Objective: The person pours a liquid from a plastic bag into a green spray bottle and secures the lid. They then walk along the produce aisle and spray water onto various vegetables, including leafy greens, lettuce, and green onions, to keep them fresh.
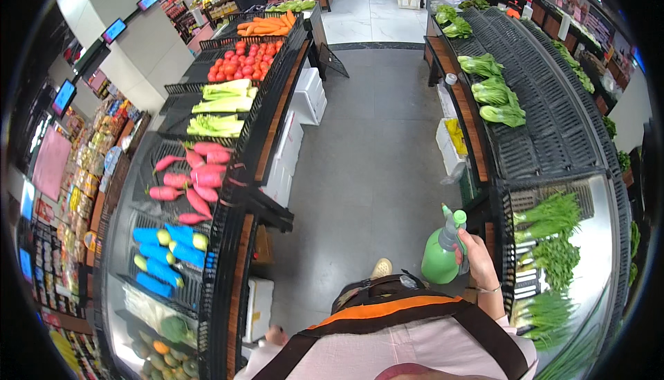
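Note:
A green pump spray bottle with a grey neck and pale green nozzle hangs upright in my right hand. My fingers wrap around its handle, over the aisle floor and beside the right-hand stand. Just right of that hand, bundles of leafy green herbs lie on the display. Low at the left, my left hand shows only in part beside my body, and its fingers are not clear. It is close to a white foam box under the left-hand stand.
Left stand: carrots, tomatoes, celery, pink radishes, blue-wrapped vegetables. Right stand: lettuce heads on black racks. A grey floor aisle runs between. White boxes and a black panel edge it.

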`<action>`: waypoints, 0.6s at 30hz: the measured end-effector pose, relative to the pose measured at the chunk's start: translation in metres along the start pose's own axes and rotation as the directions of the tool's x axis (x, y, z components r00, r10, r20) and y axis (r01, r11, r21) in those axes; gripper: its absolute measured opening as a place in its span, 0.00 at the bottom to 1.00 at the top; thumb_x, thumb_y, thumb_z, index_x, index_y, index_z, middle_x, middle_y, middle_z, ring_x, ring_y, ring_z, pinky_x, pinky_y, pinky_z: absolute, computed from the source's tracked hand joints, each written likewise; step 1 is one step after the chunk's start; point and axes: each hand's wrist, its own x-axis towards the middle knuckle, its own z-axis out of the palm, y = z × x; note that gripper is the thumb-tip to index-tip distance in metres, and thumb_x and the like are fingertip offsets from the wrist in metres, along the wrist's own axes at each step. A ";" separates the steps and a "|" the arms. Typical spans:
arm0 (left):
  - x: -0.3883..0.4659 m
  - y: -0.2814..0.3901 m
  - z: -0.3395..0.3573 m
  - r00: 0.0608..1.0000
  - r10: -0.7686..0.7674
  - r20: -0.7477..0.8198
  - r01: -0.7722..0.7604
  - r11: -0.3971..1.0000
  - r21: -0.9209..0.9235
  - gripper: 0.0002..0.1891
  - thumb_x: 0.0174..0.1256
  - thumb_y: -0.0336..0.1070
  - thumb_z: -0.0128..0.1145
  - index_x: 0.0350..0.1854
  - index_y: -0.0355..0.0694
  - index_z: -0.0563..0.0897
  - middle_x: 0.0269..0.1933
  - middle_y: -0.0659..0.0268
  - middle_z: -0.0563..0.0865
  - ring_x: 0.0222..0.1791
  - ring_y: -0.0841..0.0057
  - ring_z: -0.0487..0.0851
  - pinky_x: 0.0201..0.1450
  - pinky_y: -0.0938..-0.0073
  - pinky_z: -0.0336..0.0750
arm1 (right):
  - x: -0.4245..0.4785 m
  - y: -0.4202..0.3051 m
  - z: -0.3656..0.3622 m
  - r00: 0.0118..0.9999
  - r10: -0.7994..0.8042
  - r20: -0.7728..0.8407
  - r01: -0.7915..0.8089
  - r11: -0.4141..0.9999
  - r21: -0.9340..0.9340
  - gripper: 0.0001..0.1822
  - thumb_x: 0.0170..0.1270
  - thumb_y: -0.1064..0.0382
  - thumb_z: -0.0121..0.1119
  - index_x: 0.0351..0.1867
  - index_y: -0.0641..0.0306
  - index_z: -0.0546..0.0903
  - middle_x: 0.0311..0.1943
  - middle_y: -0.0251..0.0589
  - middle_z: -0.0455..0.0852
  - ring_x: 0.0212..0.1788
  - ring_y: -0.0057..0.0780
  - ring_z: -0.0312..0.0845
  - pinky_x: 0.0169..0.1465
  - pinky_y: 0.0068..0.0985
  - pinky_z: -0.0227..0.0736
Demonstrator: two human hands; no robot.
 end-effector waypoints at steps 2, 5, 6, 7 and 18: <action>0.000 0.043 -0.013 1.000 -0.001 -0.024 -0.001 0.996 -0.087 0.14 0.58 0.47 0.60 0.36 0.41 0.87 0.36 0.53 0.88 0.37 0.59 0.87 0.40 0.56 0.78 | 0.053 -0.026 0.009 0.999 -0.040 0.025 0.041 0.999 -0.022 0.26 0.70 0.43 0.55 0.30 0.68 0.78 0.20 0.33 0.75 0.21 0.20 0.69 0.27 0.22 0.62; 0.032 0.134 -0.045 0.994 0.065 -0.083 -0.082 0.970 -0.230 0.15 0.58 0.48 0.61 0.38 0.42 0.87 0.38 0.54 0.88 0.38 0.60 0.87 0.40 0.57 0.78 | 0.117 -0.079 0.022 0.996 -0.074 0.050 0.077 0.995 -0.068 0.26 0.70 0.43 0.56 0.29 0.68 0.78 0.19 0.32 0.75 0.21 0.19 0.68 0.28 0.21 0.61; 0.044 0.168 -0.048 0.993 0.083 -0.084 -0.102 0.963 -0.249 0.15 0.58 0.48 0.61 0.39 0.43 0.87 0.38 0.54 0.88 0.39 0.61 0.87 0.40 0.57 0.78 | 0.144 -0.096 0.025 0.995 -0.070 0.068 0.076 0.993 -0.086 0.26 0.71 0.43 0.54 0.30 0.68 0.78 0.19 0.32 0.75 0.21 0.20 0.68 0.28 0.21 0.62; 0.051 0.200 -0.044 0.992 0.101 -0.071 -0.116 0.960 -0.254 0.16 0.57 0.49 0.61 0.39 0.43 0.87 0.39 0.54 0.88 0.40 0.61 0.87 0.40 0.57 0.79 | 0.170 -0.109 0.025 0.994 -0.065 0.084 0.074 0.992 -0.103 0.25 0.72 0.44 0.53 0.31 0.69 0.78 0.19 0.32 0.75 0.21 0.20 0.68 0.28 0.21 0.62; 0.223 0.496 -0.088 0.944 0.313 0.106 -0.316 0.762 0.566 0.21 0.55 0.54 0.65 0.46 0.46 0.86 0.46 0.56 0.88 0.46 0.66 0.88 0.41 0.61 0.79 | 0.425 -0.226 0.026 0.992 0.037 -0.118 -0.038 0.999 -0.005 0.25 0.71 0.46 0.57 0.31 0.73 0.78 0.20 0.36 0.76 0.21 0.24 0.71 0.28 0.24 0.67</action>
